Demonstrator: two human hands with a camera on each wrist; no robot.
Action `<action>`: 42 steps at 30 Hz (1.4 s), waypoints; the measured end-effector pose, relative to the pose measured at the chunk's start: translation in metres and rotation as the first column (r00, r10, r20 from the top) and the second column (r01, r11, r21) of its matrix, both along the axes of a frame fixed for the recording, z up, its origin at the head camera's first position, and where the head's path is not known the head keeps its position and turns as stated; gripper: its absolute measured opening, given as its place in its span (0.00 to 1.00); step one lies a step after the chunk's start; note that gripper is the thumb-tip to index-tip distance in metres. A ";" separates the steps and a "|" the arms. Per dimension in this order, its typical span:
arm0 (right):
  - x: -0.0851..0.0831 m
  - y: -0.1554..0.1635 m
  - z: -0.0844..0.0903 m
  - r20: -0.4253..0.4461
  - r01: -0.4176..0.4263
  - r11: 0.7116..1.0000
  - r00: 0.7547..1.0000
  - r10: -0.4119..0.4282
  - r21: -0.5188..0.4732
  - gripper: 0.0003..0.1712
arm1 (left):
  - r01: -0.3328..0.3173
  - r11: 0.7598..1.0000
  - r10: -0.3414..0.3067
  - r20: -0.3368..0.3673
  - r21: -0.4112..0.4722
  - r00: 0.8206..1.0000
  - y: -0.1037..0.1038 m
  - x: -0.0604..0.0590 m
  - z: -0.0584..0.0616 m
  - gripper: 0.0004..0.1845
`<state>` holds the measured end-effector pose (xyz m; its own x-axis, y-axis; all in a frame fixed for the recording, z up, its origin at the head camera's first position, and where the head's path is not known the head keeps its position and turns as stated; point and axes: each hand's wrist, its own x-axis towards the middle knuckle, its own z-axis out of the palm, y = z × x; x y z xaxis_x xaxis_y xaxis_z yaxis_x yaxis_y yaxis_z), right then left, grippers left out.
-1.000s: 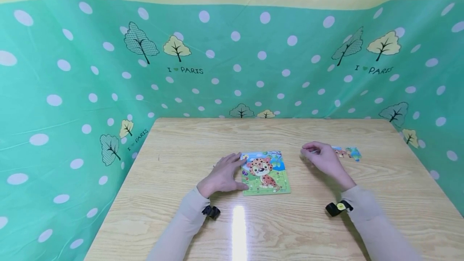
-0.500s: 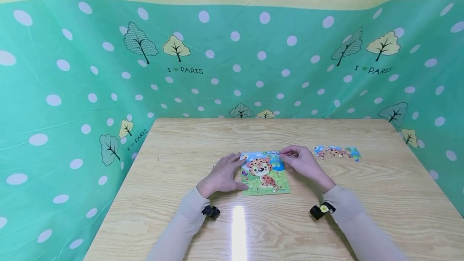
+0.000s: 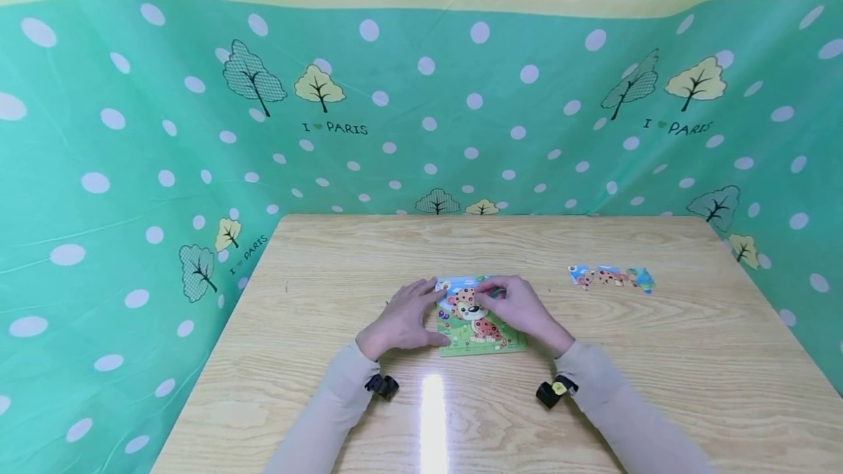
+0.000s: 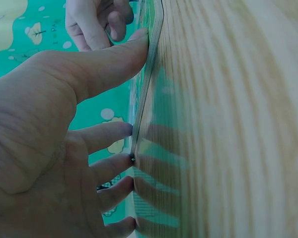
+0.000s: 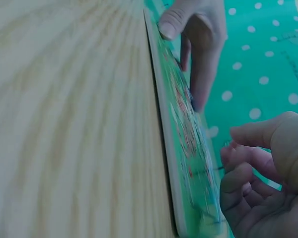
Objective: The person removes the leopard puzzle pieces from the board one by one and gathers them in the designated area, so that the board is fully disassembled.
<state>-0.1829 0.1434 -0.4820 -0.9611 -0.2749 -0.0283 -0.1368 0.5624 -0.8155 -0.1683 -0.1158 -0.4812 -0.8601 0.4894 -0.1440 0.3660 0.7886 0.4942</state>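
We see a pale wooden table [image 3: 329, 386] with light brown grain lines. On it lies a puzzle board [image 3: 469, 328] with a green border, showing an orange leopard cub with dark spots on green grass under a blue sky. At three o'clock from the board, loose puzzle pieces [image 3: 611, 276] show blue, orange and green patches. Behind, from nine round to three o'clock, hangs a teal cloth [image 3: 132, 167] dotted with white ovals, printed with grey-green hatched trees, yellow trees and dark "I PARIS" lettering; a pale yellow band runs along its top. Both sleeves [image 3: 342, 393] are beige, and each wrist carries a black strap [image 3: 384, 385], the right one with a yellow dot.
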 end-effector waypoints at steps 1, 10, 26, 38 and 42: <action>0.000 -0.003 0.000 -0.001 -0.010 1.000 1.000 0.010 0.002 0.13 | 0.000 1.000 0.000 -0.001 0.000 1.000 0.000 0.000 0.000 0.54; 0.001 -0.024 -0.004 -0.017 -0.143 0.986 0.989 0.145 0.081 0.21 | 0.004 1.000 -0.004 0.002 -0.005 1.000 0.000 0.001 0.000 0.54; -0.007 -0.026 -0.003 0.068 -0.214 0.959 0.976 0.205 0.184 0.32 | 0.008 1.000 -0.008 0.007 -0.009 1.000 -0.001 -0.001 0.000 0.54; -0.003 -0.032 0.005 0.083 -0.150 0.976 0.987 0.139 0.160 0.23 | 0.003 1.000 -0.002 0.015 -0.005 1.000 0.000 0.000 0.002 0.53; -0.001 -0.032 0.006 0.079 -0.139 0.981 0.988 0.129 0.137 0.20 | 0.001 1.000 -0.001 0.016 -0.006 1.000 0.000 0.000 0.001 0.54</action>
<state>-0.1841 0.1113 -0.4761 -0.9100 -0.3897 -0.1417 -0.1646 0.6532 -0.7390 -0.1683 -0.1160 -0.4803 -0.8573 0.4891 -0.1607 0.3585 0.7911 0.4956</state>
